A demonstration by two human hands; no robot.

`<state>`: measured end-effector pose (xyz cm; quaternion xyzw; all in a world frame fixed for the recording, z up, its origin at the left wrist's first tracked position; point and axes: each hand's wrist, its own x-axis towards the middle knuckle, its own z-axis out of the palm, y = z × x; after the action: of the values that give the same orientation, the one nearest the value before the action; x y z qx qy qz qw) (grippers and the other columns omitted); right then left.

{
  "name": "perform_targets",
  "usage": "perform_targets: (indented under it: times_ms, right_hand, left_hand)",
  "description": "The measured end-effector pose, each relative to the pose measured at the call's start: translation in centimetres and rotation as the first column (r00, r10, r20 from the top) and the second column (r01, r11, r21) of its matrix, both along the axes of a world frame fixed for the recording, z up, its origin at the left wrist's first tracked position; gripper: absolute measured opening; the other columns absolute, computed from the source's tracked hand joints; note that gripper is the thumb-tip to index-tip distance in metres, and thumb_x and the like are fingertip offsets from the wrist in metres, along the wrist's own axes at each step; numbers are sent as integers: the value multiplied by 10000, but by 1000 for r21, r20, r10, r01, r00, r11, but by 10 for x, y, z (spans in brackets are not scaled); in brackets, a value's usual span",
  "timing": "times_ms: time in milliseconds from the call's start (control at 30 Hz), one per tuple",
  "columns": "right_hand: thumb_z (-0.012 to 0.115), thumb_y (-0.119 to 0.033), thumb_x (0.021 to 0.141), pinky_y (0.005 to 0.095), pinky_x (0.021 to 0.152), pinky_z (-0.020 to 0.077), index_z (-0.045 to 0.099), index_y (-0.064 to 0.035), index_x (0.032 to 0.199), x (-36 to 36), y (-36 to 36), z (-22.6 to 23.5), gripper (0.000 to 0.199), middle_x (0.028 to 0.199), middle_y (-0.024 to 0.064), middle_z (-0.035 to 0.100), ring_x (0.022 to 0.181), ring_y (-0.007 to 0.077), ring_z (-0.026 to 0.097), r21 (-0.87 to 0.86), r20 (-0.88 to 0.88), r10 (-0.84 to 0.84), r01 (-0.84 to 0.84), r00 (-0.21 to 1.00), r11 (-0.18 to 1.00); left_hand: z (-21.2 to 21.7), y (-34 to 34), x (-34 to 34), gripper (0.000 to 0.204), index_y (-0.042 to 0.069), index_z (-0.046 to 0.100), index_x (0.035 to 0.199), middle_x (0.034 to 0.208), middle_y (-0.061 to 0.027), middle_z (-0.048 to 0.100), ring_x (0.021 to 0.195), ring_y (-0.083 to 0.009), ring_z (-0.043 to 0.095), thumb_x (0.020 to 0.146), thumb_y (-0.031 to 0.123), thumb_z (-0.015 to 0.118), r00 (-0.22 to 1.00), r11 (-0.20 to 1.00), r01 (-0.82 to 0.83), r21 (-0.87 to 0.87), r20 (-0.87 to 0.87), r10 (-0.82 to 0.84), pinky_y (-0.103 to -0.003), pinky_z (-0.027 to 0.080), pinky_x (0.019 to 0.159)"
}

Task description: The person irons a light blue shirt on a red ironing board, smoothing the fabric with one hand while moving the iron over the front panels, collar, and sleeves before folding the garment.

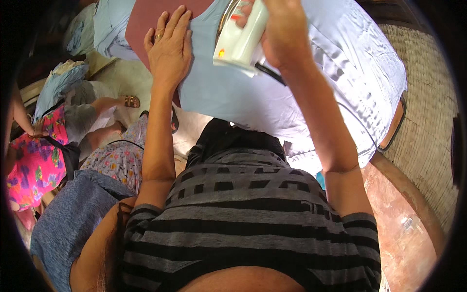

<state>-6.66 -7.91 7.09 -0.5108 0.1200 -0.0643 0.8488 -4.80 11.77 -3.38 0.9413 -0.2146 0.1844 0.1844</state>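
Gripping a white iron [238, 44] near the top of the view with the right hand [287, 39], with fingers clamped around its handle. Held over light blue cloth [209, 90], with a black cord [270, 73] trailing from the heel; cannot tell whether pressed fully down. Resting the left hand [170, 58] palm down beside the cloth's left edge, with fingers straight and slightly apart, and wearing a ring [158, 36].

Beneath all this, covered on top in maroon at the left, like a padded table [142, 22]. Spread smooth under the iron in blue; rumpled and brightly lit farther right, in white cloth [357, 53] draped over a rounded end. Just below that end, edged in black and brown, like part of a curved frame [395, 127].

To the right, walled or floored in woven matting [411, 78]; cannot tell which. Lower down, floored in mottled pink [399, 214], beside a curving brown edge [413, 187].

To the left, heaped with pale blue fabric [112, 24] at the top, near another blue bundle [58, 85]. Close by, crowded with other people: dressed in a bright pink floral garment [39, 160], a grey flowered one [119, 158] and a blue-grey one [73, 219]. Shod, on one foot, in a brown sandal [132, 101] over pale floor [124, 78].
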Motion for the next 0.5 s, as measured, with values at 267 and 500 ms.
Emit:
perform_targets:
  times_ms: [267, 500]
  right_hand:
    - [545, -190, 992, 307, 566, 510, 461, -4, 1083, -46, 13, 14, 223, 846, 72, 538, 674, 135, 562, -125, -76, 48, -58, 996, 990]
    - [522, -218, 1014, 239, 501, 420, 496, -4, 1151, -143, -63, 60, 255, 781, 19, 519, 609, 67, 491, -250, -385, 256, -367, 887, 896]
  left_hand:
    - [14, 4, -2, 427, 176, 524, 1428, 1514, 19, 477, 1444, -221, 360, 1002, 184, 483, 1000, 1000, 22, 1, -21, -22, -437, 189, 1171]
    - [35, -17, 1, 419, 104, 555, 1371, 1471, -62, 511, 1411, -275, 406, 964, 196, 588, 997, 991, 81, -104, 2, -81, -460, 277, 1121]
